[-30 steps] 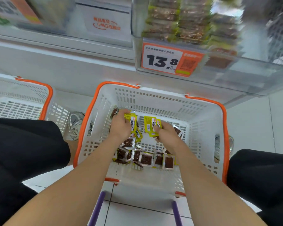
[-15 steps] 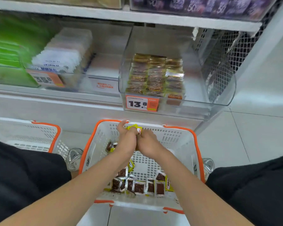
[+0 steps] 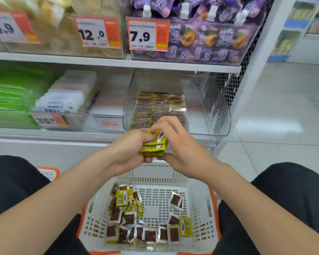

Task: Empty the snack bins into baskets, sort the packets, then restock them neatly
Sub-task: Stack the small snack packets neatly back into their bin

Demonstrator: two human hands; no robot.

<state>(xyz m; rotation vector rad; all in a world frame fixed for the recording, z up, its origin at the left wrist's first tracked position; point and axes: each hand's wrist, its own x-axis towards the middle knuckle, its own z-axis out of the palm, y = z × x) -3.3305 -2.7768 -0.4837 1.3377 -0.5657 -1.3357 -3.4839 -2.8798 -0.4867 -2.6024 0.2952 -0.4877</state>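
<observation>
Both hands, left hand [image 3: 129, 150] and right hand [image 3: 180, 144], clamp a flat-stacked bundle of yellow barcoded packets [image 3: 154, 145] above the white basket [image 3: 197, 208], before the clear bin [image 3: 215, 115], under shelf tags "12.0" [image 3: 98, 33] and "7.9" [image 3: 147, 34].

Down front between the knees, white slotted plastic basket with orange rim [image 3: 201, 208], loose small snack packets [image 3: 136, 230] inside. Above it, both hands around yellow packet stack [image 3: 154, 146]. Behind, clear curved plastic bin [image 3: 217, 115] holding stacked packet rows [image 3: 158, 105], on the lower shelf [image 3: 53, 132].
</observation>
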